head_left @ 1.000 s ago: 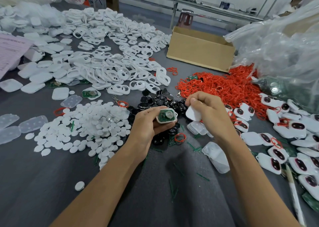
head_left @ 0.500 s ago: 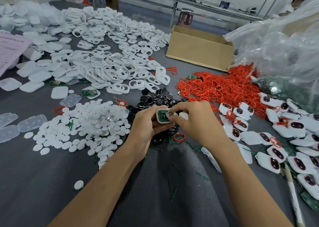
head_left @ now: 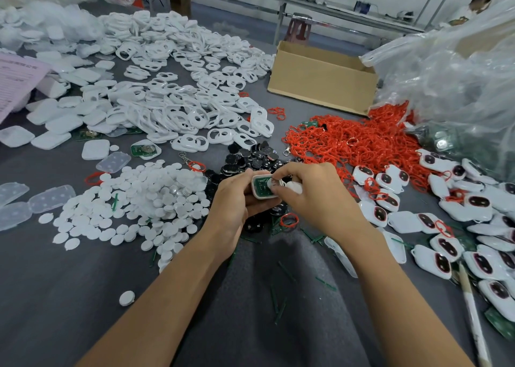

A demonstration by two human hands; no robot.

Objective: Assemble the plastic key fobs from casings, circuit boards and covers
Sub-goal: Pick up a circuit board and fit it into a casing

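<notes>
Centre: left hand [head_left: 231,199] grips casing [head_left: 255,184] with board [head_left: 262,189] seated; right hand [head_left: 315,199] holds cover [head_left: 294,187], not yet fitted; finished fobs [head_left: 401,221] lower right.

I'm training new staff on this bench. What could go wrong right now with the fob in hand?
The right hand presses on the circuit board while also holding a white cover; the cover may slip into the black parts below.
The left hand holds the casing in the air, unsupported; a hard push might seat the board crooked or tip it out.
</notes>
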